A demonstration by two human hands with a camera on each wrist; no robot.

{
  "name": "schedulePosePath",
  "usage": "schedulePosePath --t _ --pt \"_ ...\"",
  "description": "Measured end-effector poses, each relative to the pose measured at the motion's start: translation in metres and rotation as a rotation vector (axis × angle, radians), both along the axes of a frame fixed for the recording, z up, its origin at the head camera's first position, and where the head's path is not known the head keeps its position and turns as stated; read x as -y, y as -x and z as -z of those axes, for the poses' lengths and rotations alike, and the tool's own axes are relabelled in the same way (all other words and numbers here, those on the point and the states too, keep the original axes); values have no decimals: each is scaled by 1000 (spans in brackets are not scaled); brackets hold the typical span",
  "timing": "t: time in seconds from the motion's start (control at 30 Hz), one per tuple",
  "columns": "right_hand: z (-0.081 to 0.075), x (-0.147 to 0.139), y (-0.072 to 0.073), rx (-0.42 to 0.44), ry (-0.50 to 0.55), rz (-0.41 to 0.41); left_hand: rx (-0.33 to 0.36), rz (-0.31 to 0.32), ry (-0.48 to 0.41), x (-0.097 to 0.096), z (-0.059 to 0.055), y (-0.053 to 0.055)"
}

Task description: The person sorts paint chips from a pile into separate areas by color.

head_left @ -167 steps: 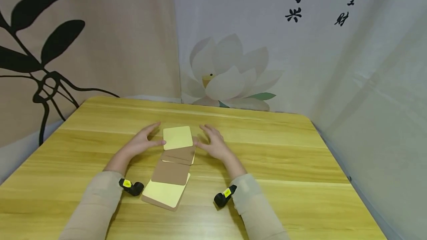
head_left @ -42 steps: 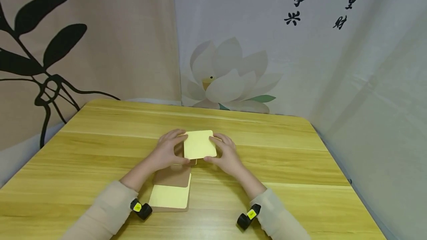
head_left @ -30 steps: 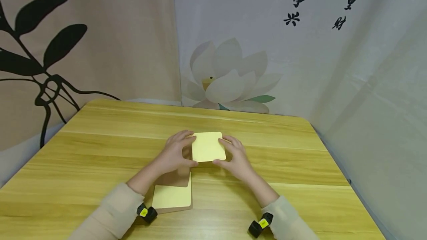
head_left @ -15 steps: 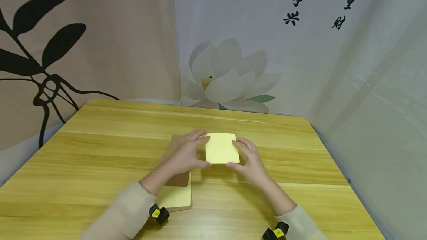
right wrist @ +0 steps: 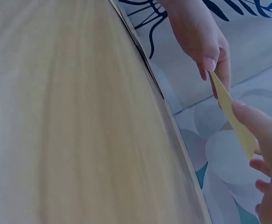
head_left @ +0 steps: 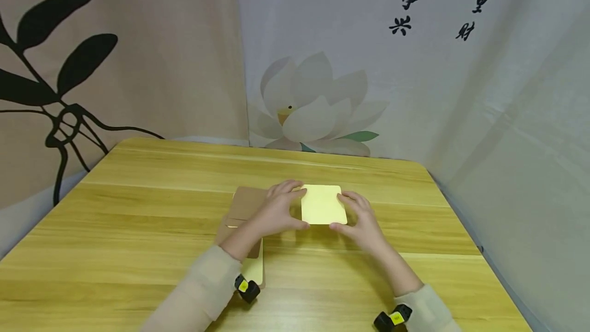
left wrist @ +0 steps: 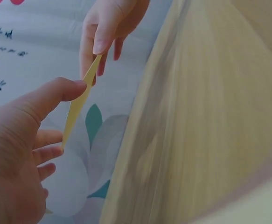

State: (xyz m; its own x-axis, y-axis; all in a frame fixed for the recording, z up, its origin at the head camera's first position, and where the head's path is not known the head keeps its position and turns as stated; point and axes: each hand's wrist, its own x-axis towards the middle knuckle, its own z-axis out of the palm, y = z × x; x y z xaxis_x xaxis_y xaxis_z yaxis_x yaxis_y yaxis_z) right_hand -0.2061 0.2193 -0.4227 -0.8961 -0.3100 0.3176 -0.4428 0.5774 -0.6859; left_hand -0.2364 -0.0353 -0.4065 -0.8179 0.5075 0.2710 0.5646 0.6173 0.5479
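Note:
A pale yellow square card (head_left: pixel 323 205) with rounded corners is held up above the table by both hands. My left hand (head_left: pixel 278 211) pinches its left edge, thumb at the lower corner and fingers at the upper one. On the opposite edge my right hand (head_left: pixel 364 222) pinches it the same way. Both wrist views show the card (left wrist: pixel 80 100) edge-on and thin, lifted between the two hands. Left of it, partly behind my left hand and forearm, a brown card (head_left: pixel 247 203) lies overlapping other brown cards. Part of a yellow card (head_left: pixel 254 270) shows at the near end of that column.
The wooden table (head_left: pixel 152 229) extends around the cards. Behind its far edge hangs a curtain (head_left: pixel 318 19) printed with a lotus, dark leaves and characters. Black wrist cameras (head_left: pixel 247 289) sit on both sleeves.
Both hands came to the yellow card, which lay atop the column's far end, and lifted it. They have carried it rightward, away from the brown cards, which are now exposed.

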Motion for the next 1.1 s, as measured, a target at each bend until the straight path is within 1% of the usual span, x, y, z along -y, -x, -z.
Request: schedulePosePath --t 0.13,0.33,0.5,0.67,0.97,1.1 --pt "2 -5 5 -4 -4 5 20 12 -5 -6 4 7" --pt "5 -10 11 12 -20 8 59 28 7 -11 13 16" --pt "9 -12 16 32 -33 6 91 17 28 -15 19 23" --pt "15 -13 21 59 -45 26 121 10 28 -18 24 29" --pt "24 -13 26 115 -46 54 190 17 40 -22 35 34" --pt "28 -13 28 130 -65 53 194 11 66 -23 38 35"
